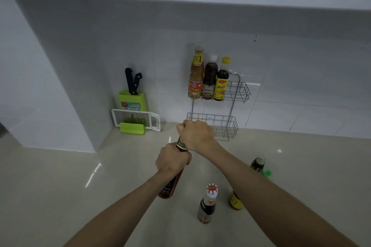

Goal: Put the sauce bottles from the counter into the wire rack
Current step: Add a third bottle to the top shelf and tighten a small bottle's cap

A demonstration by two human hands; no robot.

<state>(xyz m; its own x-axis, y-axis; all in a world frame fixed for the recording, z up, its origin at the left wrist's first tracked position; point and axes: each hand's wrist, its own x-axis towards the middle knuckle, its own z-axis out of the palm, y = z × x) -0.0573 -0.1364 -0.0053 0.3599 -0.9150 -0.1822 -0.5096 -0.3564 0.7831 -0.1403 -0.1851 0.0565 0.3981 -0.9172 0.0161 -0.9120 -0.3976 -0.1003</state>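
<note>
A tall red-brown sauce bottle is held tilted above the counter, in front of the wire rack. My left hand grips its neck; my right hand is closed over its top. The rack's upper shelf holds three bottles: a brown one, a dark one with a white cap and a yellow-capped one. Its lower basket shows no bottle. On the counter stand a red-and-white-capped bottle, a yellow-labelled bottle partly behind my right arm, and a dark bottle.
A green knife block with two black-handled knives and a white grater stand in the left corner against the tiled wall. A small green cap lies by the dark bottle. White cabinets hang overhead.
</note>
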